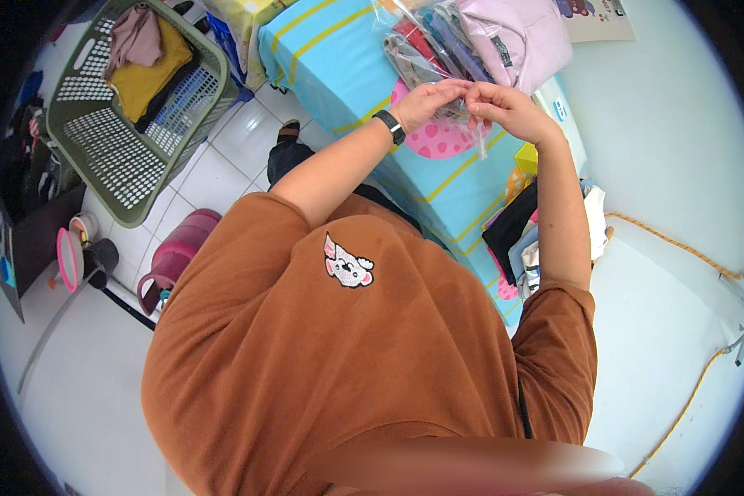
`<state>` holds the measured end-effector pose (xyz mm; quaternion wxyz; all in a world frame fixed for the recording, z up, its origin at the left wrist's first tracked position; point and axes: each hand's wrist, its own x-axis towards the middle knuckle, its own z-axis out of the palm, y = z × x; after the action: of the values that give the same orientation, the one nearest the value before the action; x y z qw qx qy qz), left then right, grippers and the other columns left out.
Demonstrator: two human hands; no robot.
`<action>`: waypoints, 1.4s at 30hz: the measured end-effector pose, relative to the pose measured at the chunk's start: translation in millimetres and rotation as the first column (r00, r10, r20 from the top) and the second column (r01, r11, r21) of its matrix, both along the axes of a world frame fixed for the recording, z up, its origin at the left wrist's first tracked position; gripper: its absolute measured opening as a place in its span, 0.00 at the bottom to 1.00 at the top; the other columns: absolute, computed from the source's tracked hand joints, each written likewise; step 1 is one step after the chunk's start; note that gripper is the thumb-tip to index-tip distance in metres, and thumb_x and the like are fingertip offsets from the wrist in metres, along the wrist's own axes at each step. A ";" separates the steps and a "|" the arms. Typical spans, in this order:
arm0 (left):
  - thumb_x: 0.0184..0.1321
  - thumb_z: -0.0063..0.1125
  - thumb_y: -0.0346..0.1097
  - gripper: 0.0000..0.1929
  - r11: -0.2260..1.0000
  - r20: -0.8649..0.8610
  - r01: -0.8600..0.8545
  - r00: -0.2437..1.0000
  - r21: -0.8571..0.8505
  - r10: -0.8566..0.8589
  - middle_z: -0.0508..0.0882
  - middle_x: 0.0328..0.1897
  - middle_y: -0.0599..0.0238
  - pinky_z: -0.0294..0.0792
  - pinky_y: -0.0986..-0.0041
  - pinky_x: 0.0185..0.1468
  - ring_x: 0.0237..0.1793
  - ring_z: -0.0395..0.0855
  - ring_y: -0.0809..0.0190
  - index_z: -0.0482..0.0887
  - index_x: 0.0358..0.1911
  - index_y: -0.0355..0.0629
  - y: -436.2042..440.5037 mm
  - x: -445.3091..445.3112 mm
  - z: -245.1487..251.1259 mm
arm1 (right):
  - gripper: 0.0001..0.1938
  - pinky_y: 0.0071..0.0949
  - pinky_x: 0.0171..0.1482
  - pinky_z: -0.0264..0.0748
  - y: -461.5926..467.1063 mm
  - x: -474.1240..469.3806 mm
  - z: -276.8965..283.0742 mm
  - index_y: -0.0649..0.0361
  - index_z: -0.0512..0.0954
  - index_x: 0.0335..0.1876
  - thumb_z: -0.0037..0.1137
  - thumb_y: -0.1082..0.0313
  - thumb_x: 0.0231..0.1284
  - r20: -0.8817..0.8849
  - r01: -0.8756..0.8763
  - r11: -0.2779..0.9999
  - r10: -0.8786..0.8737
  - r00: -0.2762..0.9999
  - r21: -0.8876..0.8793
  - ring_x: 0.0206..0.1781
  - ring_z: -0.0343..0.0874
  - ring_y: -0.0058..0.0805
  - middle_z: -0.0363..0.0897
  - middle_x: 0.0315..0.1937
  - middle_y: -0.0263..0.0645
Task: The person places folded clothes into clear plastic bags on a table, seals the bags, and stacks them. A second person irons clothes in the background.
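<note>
A clear plastic bag [409,59] of folded clothes in grey, red, teal and purple lies on the blue, yellow-striped cloth [322,59]. At its near end my left hand [428,104], with a black watch or band at the wrist, has its fingers pinched on the plastic. My right hand [507,110] meets it there, thumb and fingertips closed on the same film. A loose strip of plastic hangs below the fingers. Part of the bag's edge is hidden behind both hands. Under it shows a pink spotted round piece [440,141].
Behind my right hand sits a pale pink padded item [521,40] with a dark label. Folded clothes [518,239] are piled beneath my right forearm. To the left are a green laundry basket [105,167] holding garments and a dark pink gas cylinder [183,248] on the tiled floor [217,173].
</note>
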<state>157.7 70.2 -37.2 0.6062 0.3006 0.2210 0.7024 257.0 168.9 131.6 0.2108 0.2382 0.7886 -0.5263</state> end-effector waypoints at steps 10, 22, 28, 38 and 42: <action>0.65 0.49 0.37 0.15 0.999 0.157 0.026 0.987 0.027 -0.030 0.77 0.53 0.64 0.64 0.69 0.60 0.54 0.73 0.65 0.74 0.52 0.40 0.3 5.0 -2.9 | 0.07 0.21 0.34 0.68 -5.9 -8.4 -1.9 0.56 0.73 0.34 0.48 0.62 0.65 0.063 -0.087 0.993 0.081 0.995 0.086 0.29 0.72 0.15 0.72 0.23 0.26; 0.65 0.48 0.32 0.03 0.863 0.321 -0.359 0.820 -0.357 0.474 0.78 0.46 0.66 0.66 0.77 0.50 0.44 0.74 0.70 0.72 0.36 0.42 8.2 48.1 13.3 | 0.07 0.37 0.35 0.77 -27.2 -41.0 -11.1 0.63 0.78 0.31 0.50 0.68 0.53 0.349 -0.365 0.323 0.109 0.931 0.873 0.35 0.81 0.45 0.81 0.29 0.49; 0.64 0.49 0.33 0.04 0.644 0.191 -0.440 0.714 -0.626 0.674 0.78 0.33 0.66 0.69 0.77 0.38 0.33 0.75 0.70 0.70 0.35 0.42 28.6 61.1 11.4 | 0.08 0.39 0.31 0.78 -42.9 -65.0 -30.0 0.62 0.75 0.37 0.48 0.70 0.53 0.337 -0.346 0.220 0.078 0.938 0.912 0.31 0.83 0.44 0.80 0.25 0.48; 0.60 0.38 0.40 0.10 0.716 0.509 -0.328 0.527 -0.617 0.680 0.78 0.33 0.63 0.69 0.66 0.39 0.35 0.77 0.59 0.73 0.35 0.44 77.2 69.8 -37.4 | 0.13 0.36 0.29 0.77 -37.0 -67.4 -52.3 0.60 0.65 0.44 0.49 0.67 0.54 0.228 -0.226 0.195 0.013 0.974 0.954 0.29 0.83 0.39 0.81 0.25 0.44; 0.55 0.47 0.37 0.06 0.684 0.509 -0.258 0.504 -0.682 0.698 0.74 0.29 0.66 0.68 0.68 0.37 0.31 0.73 0.61 0.69 0.30 0.43 74.7 60.2 -25.6 | 0.15 0.36 0.30 0.77 -33.2 -66.7 -56.6 0.59 0.65 0.44 0.52 0.65 0.52 0.195 -0.198 0.080 0.040 0.980 0.977 0.28 0.83 0.38 0.80 0.26 0.43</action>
<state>217.9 144.9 -62.8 0.4664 -0.2656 0.2145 0.8160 190.3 135.7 75.0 0.0832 0.2832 0.9390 0.1763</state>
